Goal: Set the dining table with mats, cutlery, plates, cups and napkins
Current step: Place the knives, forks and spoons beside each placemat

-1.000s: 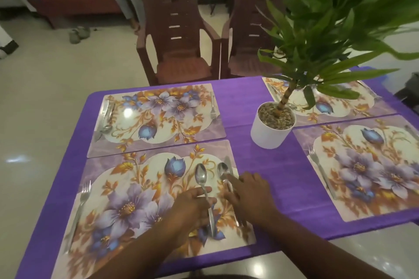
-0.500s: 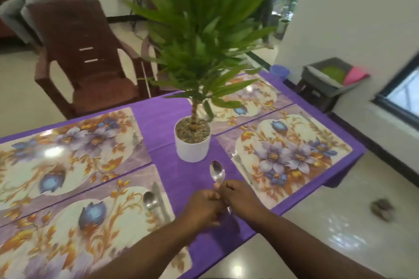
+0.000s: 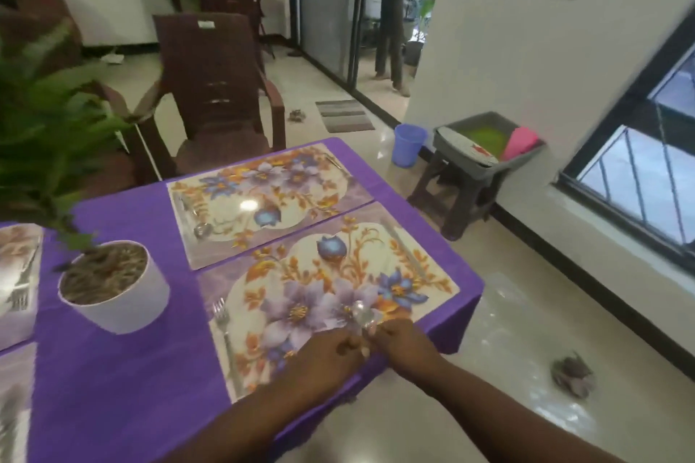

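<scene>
Cutlery step: both hands, left hand (image 3: 331,351) and right hand (image 3: 404,344), pinch one spoon (image 3: 363,314) over the near mat (image 3: 327,297), right of its fork (image 3: 222,323). Next: probably lay the spoon at the mat's right edge.

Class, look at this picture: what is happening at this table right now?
A person is laying a table covered in a purple cloth. Both the left hand and the right hand hold a spoon over the near flowered mat, which already has a fork on its left side. The mat behind it also carries cutlery. A potted plant stands mid-table. No plates, cups or napkins are visible yet.
</scene>
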